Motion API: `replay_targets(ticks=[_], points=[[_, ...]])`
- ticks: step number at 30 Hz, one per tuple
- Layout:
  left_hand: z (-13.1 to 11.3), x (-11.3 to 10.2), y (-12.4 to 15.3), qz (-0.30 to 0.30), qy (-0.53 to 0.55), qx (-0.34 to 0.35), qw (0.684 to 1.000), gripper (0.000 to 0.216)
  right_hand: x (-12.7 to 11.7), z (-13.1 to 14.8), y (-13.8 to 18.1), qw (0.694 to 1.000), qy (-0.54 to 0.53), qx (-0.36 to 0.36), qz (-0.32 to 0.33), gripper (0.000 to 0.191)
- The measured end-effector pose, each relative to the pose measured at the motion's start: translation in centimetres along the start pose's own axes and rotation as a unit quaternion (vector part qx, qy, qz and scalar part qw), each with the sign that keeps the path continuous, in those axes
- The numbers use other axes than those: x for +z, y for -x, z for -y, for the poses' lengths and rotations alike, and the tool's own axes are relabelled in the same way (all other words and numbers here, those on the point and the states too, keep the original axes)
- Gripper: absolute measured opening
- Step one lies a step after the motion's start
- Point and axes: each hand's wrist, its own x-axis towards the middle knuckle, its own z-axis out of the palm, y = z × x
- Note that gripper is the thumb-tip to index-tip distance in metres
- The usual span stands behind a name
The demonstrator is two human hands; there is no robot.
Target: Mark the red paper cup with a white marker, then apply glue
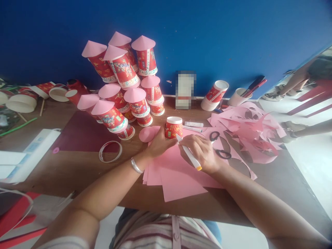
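Note:
My left hand (158, 142) is closed round an upside-down red paper cup (173, 127) standing on a stack of pink paper sheets (178, 176). My right hand (201, 152) grips a white marker with an orange end (188, 154), its tip touching the paper at the cup's base. A pink paper disc (147, 134) lies just left of the cup. Black-handled scissors (218, 144) rest on the paper right of my right hand.
A pile of red cups with pink cone tops (124, 86) rises at the back left. Pink paper scraps (249, 128) lie at the right, a tape roll (110, 151) at the left. Two more cups (215, 95) and a pen holder (240, 97) stand by the blue wall.

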Motion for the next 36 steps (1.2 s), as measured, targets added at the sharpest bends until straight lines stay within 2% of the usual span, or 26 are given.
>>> replay_targets(ticks=[4,12,17,24,31,36], points=[[0.4,0.1,0.0,0.012,-0.009,0.023,1.0,0.07,0.1,0.1,0.1,1.0,0.006,-0.013,0.01,0.019],[-0.1,0.1,0.2,0.014,-0.029,0.027,0.999,0.068,0.2,0.0,0.3,1.0,0.003,-0.005,0.016,0.018],[-0.2,0.1,0.1,0.016,-0.022,0.024,0.999,0.073,-0.1,0.0,0.1,1.0,0.002,-0.001,0.027,0.013],[0.7,-0.1,-0.1,-0.006,-0.005,-0.005,1.0,0.067,0.1,0.1,0.2,1.0,0.01,0.002,0.018,0.015],[0.2,0.0,0.0,-0.009,0.019,-0.008,1.0,0.065,0.1,-0.1,0.2,1.0,0.013,0.008,0.025,0.014],[-0.1,0.1,0.0,-0.02,0.033,-0.011,0.999,0.065,-0.1,0.0,0.0,1.0,0.01,0.003,0.001,0.017]])
